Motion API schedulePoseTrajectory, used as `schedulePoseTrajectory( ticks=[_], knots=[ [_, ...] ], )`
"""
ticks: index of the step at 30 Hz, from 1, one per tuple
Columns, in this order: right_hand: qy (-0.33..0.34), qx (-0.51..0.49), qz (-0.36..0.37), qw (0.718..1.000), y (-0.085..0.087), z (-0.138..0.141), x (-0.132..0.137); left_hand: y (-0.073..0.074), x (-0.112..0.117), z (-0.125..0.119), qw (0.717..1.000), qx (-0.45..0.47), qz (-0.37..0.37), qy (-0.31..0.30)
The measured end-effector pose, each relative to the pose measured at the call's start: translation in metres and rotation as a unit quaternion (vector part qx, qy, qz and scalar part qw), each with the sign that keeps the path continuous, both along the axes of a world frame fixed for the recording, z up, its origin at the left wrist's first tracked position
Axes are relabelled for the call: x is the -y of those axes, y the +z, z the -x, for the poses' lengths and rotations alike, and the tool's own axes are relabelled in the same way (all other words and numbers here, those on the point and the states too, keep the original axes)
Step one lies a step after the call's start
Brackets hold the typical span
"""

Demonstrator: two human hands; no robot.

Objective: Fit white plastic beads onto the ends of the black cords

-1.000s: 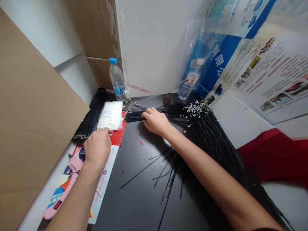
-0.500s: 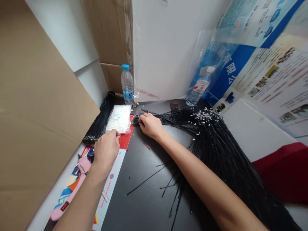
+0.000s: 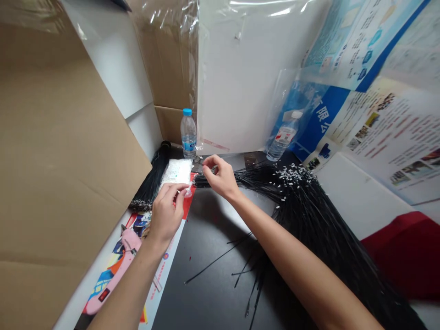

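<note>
My left hand [image 3: 168, 208] is over the near edge of a clear plastic bag of small white pieces [image 3: 176, 170]. Its index finger stretches forward and the thumb comes close beneath it; whatever is between the tips is too small to name. Thumb and index of my right hand [image 3: 222, 176] curl into a pinch, the hand raised just over a bundle of thin black wires [image 3: 245, 178]. Anything in that pinch is also too small to make out. The bundle's left ends lie beside the bag, and its right part meets a big heap of black wires [image 3: 309, 229].
Loose white pieces [image 3: 292, 175] lie on the heap. Behind stand a blue-capped bottle [image 3: 189, 137] and a white-capped bottle [image 3: 283, 137]. A pink glue gun [image 3: 118, 275] rests on a printed sheet at left, near cardboard [image 3: 68, 160]. More black wires [image 3: 147, 178] lean behind the bag.
My right hand has lifted off the wire bundle, its fingers curling into a raised pinch. My left hand's index finger has stretched out to the right. The view has tilted up slightly.
</note>
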State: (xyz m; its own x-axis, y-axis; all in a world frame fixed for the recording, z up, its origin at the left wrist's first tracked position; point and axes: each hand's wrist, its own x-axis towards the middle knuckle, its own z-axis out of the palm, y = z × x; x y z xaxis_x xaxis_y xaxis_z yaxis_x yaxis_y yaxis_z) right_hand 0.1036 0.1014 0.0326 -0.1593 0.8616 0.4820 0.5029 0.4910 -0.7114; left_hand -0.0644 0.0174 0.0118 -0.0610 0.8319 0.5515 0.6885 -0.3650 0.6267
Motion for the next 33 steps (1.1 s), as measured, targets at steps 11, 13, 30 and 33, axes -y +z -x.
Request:
schedulePoseTrajectory(
  ticks=[11, 13, 30, 33],
  knots=[
    [0.098, -0.220, 0.164, 0.957, 0.025, 0.006, -0.010, -0.003, 0.002, -0.009, 0.982, 0.144, 0.099, -0.066],
    [0.119, -0.265, 0.121, 0.949, 0.042, 0.001, -0.008, -0.001, 0.002, -0.011, 0.956, 0.235, 0.157, -0.073],
    [-0.018, 0.153, -0.259, 0.954, 0.228, -0.044, 0.105, -0.005, 0.000, -0.024, 0.832, 0.461, 0.269, -0.151],
    [0.050, 0.302, -0.244, 0.920, 0.198, -0.041, 0.068, -0.005, 0.000, -0.026, 0.842, 0.446, 0.266, -0.146]
  ],
)
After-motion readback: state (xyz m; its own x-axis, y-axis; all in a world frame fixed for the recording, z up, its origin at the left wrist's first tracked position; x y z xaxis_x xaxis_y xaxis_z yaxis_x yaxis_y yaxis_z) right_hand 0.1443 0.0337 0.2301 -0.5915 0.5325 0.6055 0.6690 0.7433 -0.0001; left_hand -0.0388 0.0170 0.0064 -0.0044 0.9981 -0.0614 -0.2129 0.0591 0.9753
